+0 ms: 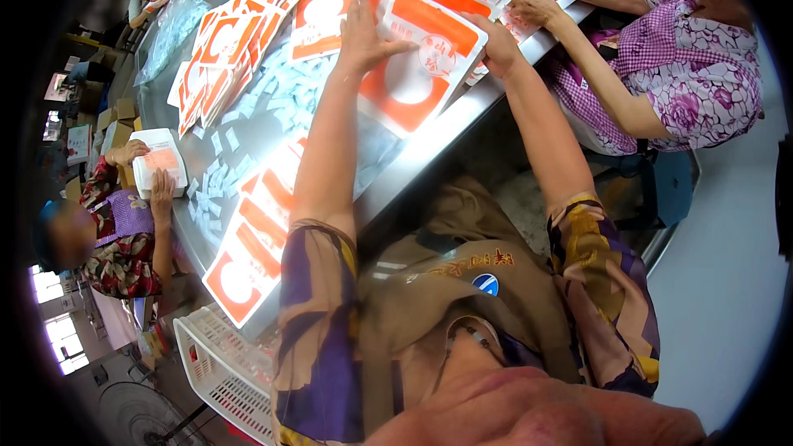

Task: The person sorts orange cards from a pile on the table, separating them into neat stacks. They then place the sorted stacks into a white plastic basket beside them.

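My right hand (500,48) grips the right edge of a fanned stack of flat orange-and-white printed pouches (416,28), which have a round white window and bear writing. To the left of that stack, my left hand (364,40) is spread, its fingers apart and its thumb reaching over the front pouch. Whether its palm presses on the pouches cannot be told. A single pouch (319,18) lies just left of my left fingers. Small pale-blue sachets (294,90) are strewn over the metal table (396,179) beside my left forearm.
Overlapping pouches form a pile (226,43) farther left and a row (248,254) near my left elbow. A plastic bag of sachets (173,31) lies behind. Co-workers' hands (538,3) work close on the right and hold white packages (160,164) at left. Below stands a white crate (229,378).
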### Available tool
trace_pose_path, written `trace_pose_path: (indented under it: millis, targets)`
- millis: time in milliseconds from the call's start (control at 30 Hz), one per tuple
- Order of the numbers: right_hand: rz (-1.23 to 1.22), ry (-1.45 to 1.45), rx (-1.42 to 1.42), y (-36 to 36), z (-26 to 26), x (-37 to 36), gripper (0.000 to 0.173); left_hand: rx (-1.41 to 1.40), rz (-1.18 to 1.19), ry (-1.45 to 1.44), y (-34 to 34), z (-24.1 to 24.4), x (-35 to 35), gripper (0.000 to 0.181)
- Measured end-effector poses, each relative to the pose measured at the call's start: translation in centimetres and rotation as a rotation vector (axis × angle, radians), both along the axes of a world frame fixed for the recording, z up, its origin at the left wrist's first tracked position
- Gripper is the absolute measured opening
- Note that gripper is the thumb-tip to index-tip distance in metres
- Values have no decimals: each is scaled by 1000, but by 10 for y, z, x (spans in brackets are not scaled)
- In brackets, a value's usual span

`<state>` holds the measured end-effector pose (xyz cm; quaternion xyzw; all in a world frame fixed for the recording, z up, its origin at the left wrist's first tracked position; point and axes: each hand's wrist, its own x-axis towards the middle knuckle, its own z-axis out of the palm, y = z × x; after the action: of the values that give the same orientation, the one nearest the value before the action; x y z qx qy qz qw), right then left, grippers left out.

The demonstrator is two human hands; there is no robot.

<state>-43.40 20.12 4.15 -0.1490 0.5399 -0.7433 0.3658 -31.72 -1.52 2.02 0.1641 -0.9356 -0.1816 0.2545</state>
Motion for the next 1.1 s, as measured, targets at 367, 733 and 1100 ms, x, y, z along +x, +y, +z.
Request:
trace_pose_path:
  millis: [367, 733, 1100]
  targets:
    - [174, 318, 9, 31, 31, 35, 41, 752, -392, 200, -1, 15, 26, 148]
    - [120, 249, -385, 21, -1, 75, 75, 828, -426, 253, -31, -7, 18, 126]
    - [-422, 890, 14, -19, 33, 92, 47, 826, -535, 511, -21, 15, 4, 93]
